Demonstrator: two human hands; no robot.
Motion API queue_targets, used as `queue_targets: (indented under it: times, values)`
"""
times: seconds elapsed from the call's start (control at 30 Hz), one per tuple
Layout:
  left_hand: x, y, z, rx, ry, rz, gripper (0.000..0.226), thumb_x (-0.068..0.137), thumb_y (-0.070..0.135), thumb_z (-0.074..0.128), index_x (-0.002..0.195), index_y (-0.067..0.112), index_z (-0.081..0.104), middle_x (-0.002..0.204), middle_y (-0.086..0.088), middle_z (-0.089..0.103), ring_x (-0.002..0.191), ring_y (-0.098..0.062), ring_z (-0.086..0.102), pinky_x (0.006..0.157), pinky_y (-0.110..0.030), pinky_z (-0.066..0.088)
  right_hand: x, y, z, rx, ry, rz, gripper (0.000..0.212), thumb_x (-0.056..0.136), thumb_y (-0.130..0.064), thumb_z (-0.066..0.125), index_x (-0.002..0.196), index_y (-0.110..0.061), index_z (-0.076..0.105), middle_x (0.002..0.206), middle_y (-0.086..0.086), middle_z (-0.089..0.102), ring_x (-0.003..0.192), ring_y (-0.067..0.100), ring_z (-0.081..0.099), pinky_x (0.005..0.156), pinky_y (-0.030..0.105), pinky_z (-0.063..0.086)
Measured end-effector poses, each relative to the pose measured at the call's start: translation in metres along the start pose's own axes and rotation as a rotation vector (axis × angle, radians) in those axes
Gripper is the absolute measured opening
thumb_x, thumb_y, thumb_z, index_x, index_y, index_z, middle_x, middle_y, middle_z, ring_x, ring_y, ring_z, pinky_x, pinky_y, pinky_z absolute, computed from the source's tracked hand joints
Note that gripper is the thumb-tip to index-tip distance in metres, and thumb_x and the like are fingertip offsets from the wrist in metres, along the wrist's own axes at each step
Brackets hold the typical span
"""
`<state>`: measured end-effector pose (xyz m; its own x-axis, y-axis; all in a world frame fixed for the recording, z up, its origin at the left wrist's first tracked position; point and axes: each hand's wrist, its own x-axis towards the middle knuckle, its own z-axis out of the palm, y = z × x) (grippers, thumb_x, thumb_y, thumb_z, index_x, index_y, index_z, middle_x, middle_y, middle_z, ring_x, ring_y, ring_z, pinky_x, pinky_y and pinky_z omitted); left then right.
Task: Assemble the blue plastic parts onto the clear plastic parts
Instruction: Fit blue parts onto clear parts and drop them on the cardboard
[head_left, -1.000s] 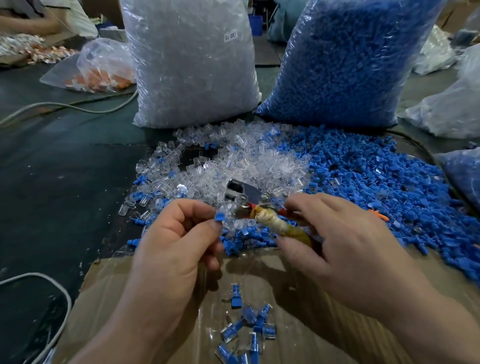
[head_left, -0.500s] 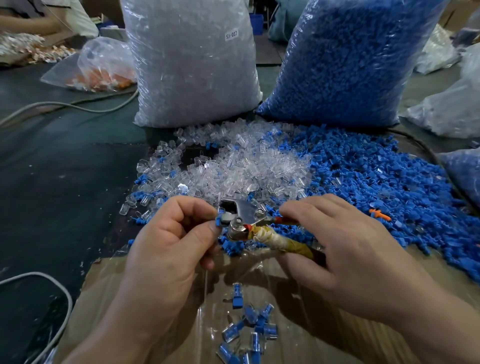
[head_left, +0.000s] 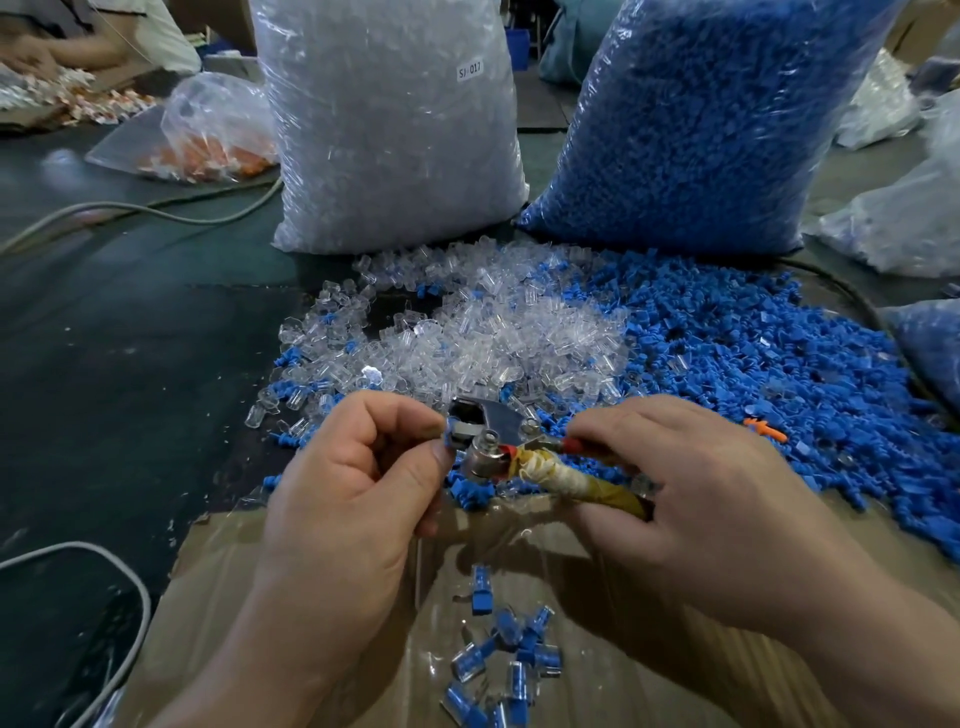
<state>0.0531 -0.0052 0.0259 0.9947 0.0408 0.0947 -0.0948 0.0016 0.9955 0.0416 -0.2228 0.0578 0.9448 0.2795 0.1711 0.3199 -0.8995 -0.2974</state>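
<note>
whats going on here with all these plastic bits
A person is assembling plastic parts. The left hand pinches a blue part at the head of a hand tool, which the right hand holds by its taped handle. Assembled blue-and-clear pieces lie on the cardboard; a clear pile and a blue pile sit behind.

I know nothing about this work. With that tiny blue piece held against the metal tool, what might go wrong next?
The left hand pinches the blue part right at the head of the tool, so a fingertip might get nipped. The part is tiny and may slip into the blue pile, hard to find again. The right hand holds the tool by its wrapped handle; a skewed squeeze might seat the part crookedly.
</note>
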Motion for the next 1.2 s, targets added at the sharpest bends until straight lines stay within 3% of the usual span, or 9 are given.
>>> queue_targets:
  times: [0.2, 0.33, 0.43, 0.57, 0.73, 0.9, 1.0, 1.1, 1.2]
  values:
    - [-0.003, 0.003, 0.006, 0.020, -0.064, -0.245, 0.033, 0.089, -0.003, 0.063, 0.073, 0.026, 0.068, 0.050, -0.005, 0.054, 0.038, -0.012, 0.046, 0.036, -0.016, 0.040, 0.014, 0.027, 0.006, -0.217, 0.065, 0.248, 0.063, 0.075, -0.072, 0.041, 0.122, -0.033, 0.057, 0.102, -0.011, 0.060, 0.097, 0.016, 0.050, 0.083, 0.036, 0.040]
    - [-0.004, 0.005, 0.011, 0.163, -0.115, -0.234, 0.034, 0.091, 0.005, 0.066, 0.076, 0.036, 0.069, 0.052, -0.002, 0.061, 0.040, -0.009, 0.051, 0.040, -0.014, 0.044, 0.023, 0.031, 0.011, -0.283, -0.041, 0.284, 0.071, 0.070, -0.076, 0.039, 0.125, -0.033, 0.054, 0.112, -0.005, 0.058, 0.109, 0.021, 0.044, 0.092, 0.039, 0.034]
    - [-0.004, 0.004, 0.011, 0.182, -0.088, -0.218, 0.033, 0.091, 0.008, 0.067, 0.080, 0.040, 0.069, 0.054, -0.003, 0.064, 0.041, -0.008, 0.053, 0.042, -0.015, 0.046, 0.021, 0.029, 0.009, -0.259, -0.006, 0.273, 0.069, 0.074, -0.075, 0.041, 0.127, -0.033, 0.053, 0.121, -0.004, 0.055, 0.115, 0.023, 0.040, 0.099, 0.041, 0.030]
    - [-0.007, 0.001, 0.011, 0.252, -0.084, -0.165, 0.028, 0.091, 0.014, 0.068, 0.085, 0.042, 0.068, 0.059, 0.000, 0.067, 0.044, -0.007, 0.056, 0.043, -0.016, 0.047, 0.009, -0.001, 0.012, -0.109, 0.228, 0.030, 0.045, 0.088, -0.060, 0.045, 0.114, -0.028, 0.062, 0.108, -0.009, 0.062, 0.104, 0.015, 0.053, 0.092, 0.040, 0.044]
    - [-0.015, 0.000, 0.013, 0.431, -0.077, 0.018, 0.016, 0.079, 0.037, 0.064, 0.093, 0.045, 0.065, 0.067, 0.007, 0.070, 0.053, -0.014, 0.064, 0.049, -0.034, 0.056, 0.005, -0.025, 0.026, -0.112, 0.168, -0.250, 0.013, 0.091, -0.033, 0.059, 0.089, -0.022, 0.063, 0.085, -0.003, 0.061, 0.081, 0.021, 0.055, 0.075, 0.035, 0.039]
    - [-0.018, 0.007, 0.013, 0.335, -0.111, 0.079, 0.021, 0.077, 0.056, 0.060, 0.091, 0.042, 0.067, 0.065, 0.002, 0.068, 0.049, -0.013, 0.059, 0.044, -0.026, 0.050, 0.004, -0.023, 0.026, -0.036, 0.224, -0.250, 0.025, 0.097, -0.031, 0.045, 0.082, -0.017, 0.059, 0.077, 0.000, 0.056, 0.073, 0.023, 0.049, 0.068, 0.038, 0.041]
    - [-0.015, 0.008, 0.008, 0.286, -0.137, -0.025, 0.039, 0.071, 0.066, 0.051, 0.083, 0.033, 0.067, 0.056, -0.001, 0.061, 0.045, -0.008, 0.052, 0.041, -0.020, 0.044, 0.003, -0.024, 0.025, -0.005, 0.268, -0.291, 0.025, 0.097, -0.027, 0.047, 0.084, -0.013, 0.063, 0.080, 0.002, 0.059, 0.075, 0.025, 0.052, 0.070, 0.041, 0.044]
    - [-0.012, 0.007, 0.003, 0.225, -0.300, -0.180, 0.046, 0.079, 0.067, 0.049, 0.073, 0.023, 0.063, 0.055, 0.000, 0.054, 0.048, -0.013, 0.049, 0.045, -0.022, 0.043, 0.003, -0.031, 0.023, -0.011, 0.289, -0.349, 0.026, 0.097, -0.025, 0.047, 0.085, -0.011, 0.064, 0.082, 0.004, 0.060, 0.076, 0.025, 0.053, 0.071, 0.042, 0.044]
    - [-0.012, 0.007, 0.000, 0.185, -0.346, -0.056, 0.044, 0.088, 0.069, 0.053, 0.072, 0.028, 0.062, 0.055, 0.006, 0.051, 0.047, -0.006, 0.045, 0.043, -0.019, 0.039, 0.000, -0.038, 0.021, 0.124, 0.226, -0.265, 0.028, 0.096, -0.027, 0.046, 0.074, -0.014, 0.057, 0.071, -0.002, 0.053, 0.068, 0.019, 0.048, 0.064, 0.036, 0.040]
